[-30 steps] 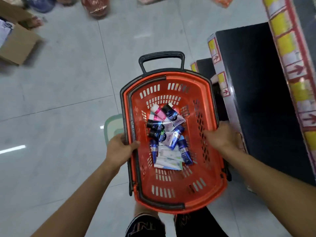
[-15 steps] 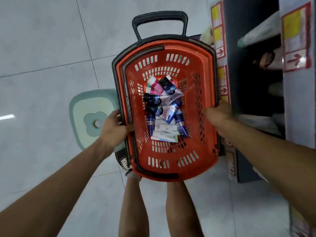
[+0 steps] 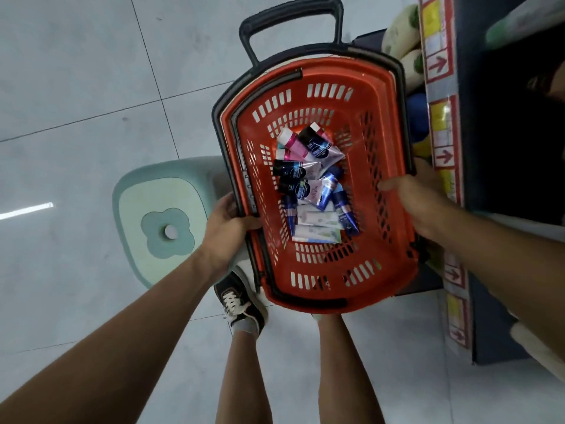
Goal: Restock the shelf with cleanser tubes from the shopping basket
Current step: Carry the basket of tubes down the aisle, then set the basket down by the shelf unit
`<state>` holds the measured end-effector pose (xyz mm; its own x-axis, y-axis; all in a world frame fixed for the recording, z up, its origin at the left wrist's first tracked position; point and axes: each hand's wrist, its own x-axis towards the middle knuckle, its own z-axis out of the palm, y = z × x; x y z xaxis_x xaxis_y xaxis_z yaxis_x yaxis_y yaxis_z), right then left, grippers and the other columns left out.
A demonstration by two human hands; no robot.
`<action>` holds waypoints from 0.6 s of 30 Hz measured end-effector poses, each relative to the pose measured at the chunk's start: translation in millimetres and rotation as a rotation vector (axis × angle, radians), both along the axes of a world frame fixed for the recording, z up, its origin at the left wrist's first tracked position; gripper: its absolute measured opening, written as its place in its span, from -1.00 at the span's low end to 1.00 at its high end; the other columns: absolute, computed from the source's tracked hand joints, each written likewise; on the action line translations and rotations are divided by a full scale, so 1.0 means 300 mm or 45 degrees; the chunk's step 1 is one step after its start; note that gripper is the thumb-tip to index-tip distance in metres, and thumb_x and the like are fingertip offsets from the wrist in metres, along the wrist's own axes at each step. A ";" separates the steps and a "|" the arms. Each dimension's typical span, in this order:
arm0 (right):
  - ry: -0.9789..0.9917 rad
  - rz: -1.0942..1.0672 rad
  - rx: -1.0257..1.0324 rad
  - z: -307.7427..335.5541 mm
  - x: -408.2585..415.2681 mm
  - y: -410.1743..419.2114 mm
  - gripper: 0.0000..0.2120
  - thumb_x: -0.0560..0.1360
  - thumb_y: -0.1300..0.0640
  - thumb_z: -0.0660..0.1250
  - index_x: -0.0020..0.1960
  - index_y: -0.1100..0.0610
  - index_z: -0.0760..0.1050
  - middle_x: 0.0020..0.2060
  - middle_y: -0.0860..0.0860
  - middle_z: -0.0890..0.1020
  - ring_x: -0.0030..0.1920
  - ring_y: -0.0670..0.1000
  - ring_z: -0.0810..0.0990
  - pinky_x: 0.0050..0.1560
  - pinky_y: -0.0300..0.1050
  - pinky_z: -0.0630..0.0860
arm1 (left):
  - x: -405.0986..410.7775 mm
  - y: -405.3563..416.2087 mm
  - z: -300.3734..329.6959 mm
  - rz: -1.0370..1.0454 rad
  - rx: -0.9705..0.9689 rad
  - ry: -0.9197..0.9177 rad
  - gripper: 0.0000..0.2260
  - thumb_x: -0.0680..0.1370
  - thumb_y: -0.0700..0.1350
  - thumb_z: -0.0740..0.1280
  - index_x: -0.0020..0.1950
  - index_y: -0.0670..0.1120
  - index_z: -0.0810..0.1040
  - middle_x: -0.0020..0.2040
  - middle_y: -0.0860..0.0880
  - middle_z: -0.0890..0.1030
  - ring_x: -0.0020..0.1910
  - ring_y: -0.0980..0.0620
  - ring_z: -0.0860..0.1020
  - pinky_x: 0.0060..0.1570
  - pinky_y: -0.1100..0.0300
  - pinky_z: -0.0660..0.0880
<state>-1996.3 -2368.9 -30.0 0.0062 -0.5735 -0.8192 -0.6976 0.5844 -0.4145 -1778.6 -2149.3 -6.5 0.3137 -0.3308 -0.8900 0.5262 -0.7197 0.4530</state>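
An orange shopping basket [image 3: 312, 289] with black handles hangs in front of me, held at both sides. My left hand [image 3: 227, 231] grips its left rim, thumb over the edge. My right hand [image 3: 412, 197] grips the right rim, thumb inside the basket. Several cleanser tubes [image 3: 312, 185] lie heaped on the basket's floor: pink, black, blue and white ones. The dark shelf [image 3: 504, 148] with red-arrow price strips stands directly to the right of the basket.
A pale green stool [image 3: 159, 221] stands on the tiled floor, left of the basket and partly under it. My legs and one dark sneaker [image 3: 241, 304] are below the basket. Pale bottles [image 3: 403, 35] lie on a lower shelf at upper right.
The view has tilted further downward and the basket has come nearer to the shelf on the right, above the stool's edge. Both hands keep their grip on the rims.
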 end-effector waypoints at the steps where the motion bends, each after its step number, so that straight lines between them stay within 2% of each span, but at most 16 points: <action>1: -0.001 -0.024 -0.005 -0.011 -0.001 0.000 -0.41 0.34 0.20 0.44 0.36 -0.01 0.49 0.06 -0.03 0.69 0.02 0.05 0.68 0.07 0.13 0.64 | -0.001 0.004 -0.016 0.002 0.011 -0.004 -0.48 0.49 -0.43 0.36 0.43 -0.16 0.45 0.19 -0.15 0.69 0.09 -0.03 0.71 0.03 0.07 0.68; 4: 0.049 -0.037 -0.069 -0.036 -0.001 0.000 -0.41 0.36 0.22 0.44 0.38 0.02 0.48 0.08 -0.03 0.66 0.01 0.03 0.65 0.08 0.07 0.62 | -0.006 0.001 -0.050 0.018 0.047 -0.012 -0.34 0.34 -0.26 0.47 0.45 -0.13 0.45 0.20 -0.12 0.69 0.17 -0.11 0.69 0.21 -0.16 0.60; 11: 0.146 -0.097 -0.157 -0.081 0.023 -0.002 -0.28 0.37 0.16 0.45 0.50 0.08 0.32 0.20 -0.01 0.57 0.09 0.06 0.58 0.06 -0.04 0.52 | 0.005 -0.009 -0.106 0.042 0.057 0.056 -0.32 0.35 -0.25 0.45 0.48 -0.08 0.42 0.22 -0.12 0.68 0.19 -0.10 0.68 0.24 -0.15 0.59; 15: 0.263 -0.043 -0.162 -0.083 0.033 0.010 -0.26 0.43 0.08 0.43 0.54 0.16 0.25 0.34 0.09 0.53 0.21 0.14 0.56 0.18 0.00 0.51 | 0.004 -0.017 -0.090 -0.030 0.004 0.125 -0.41 0.41 -0.25 0.43 0.44 0.00 0.47 0.23 -0.10 0.68 0.24 -0.11 0.65 0.31 -0.17 0.52; 18: 0.385 0.160 -0.201 -0.056 0.036 0.039 -0.16 0.38 -0.03 0.40 0.57 0.19 0.17 0.39 0.17 0.47 0.34 0.24 0.49 0.35 0.19 0.46 | 0.000 -0.025 -0.075 -0.049 -0.043 0.153 -0.45 0.43 -0.28 0.40 0.40 0.05 0.50 0.24 -0.11 0.67 0.27 -0.14 0.64 0.31 -0.20 0.52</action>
<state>-1985.6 -2357.0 -46.9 -0.1441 -0.7032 -0.6962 -0.8649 0.4314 -0.2567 -1778.6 -2156.7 -28.9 0.1924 -0.3706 -0.9086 0.5505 -0.7258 0.4126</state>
